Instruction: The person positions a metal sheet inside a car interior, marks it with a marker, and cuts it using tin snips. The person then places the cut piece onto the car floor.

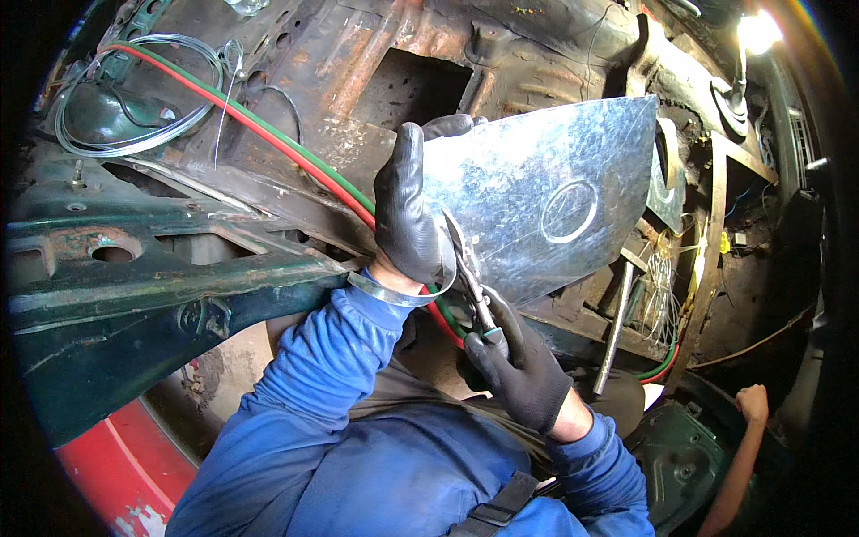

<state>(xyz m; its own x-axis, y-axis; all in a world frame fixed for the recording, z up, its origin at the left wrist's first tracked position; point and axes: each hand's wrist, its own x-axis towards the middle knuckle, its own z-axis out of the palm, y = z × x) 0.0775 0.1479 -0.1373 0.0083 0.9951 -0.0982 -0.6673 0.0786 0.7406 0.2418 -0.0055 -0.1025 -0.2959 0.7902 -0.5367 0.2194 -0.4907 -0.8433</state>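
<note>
Nearest me, one person in blue sleeves works with two hands in black gloves. The right hand (528, 367) is closed around the handles of one pair of metal snips (474, 288), whose blades meet the lower left edge of the sheet. The left hand (407, 215) grips that one metal sheet (528, 179) by its left edge, fingers pointing up. The sheet is tilted in front of the person and bears one round mark (569, 212). One narrow metal strip (407, 298) curls around the left wrist; whether it is joined to the sheet I can't tell.

Two hoses, one red (309, 168) and one green (309, 152), run together from the upper left, passing behind the left wrist. To the right, one metal tube (614, 331) lies slantwise, and one bare forearm of another person (752, 421) reaches in.

Farther off, one bundle of looped wire (64, 112) lies at the left, one squarish opening (416, 89) shows in the rusty floor panel (344, 80), and one lit lamp (759, 32) glares at the upper right.
</note>
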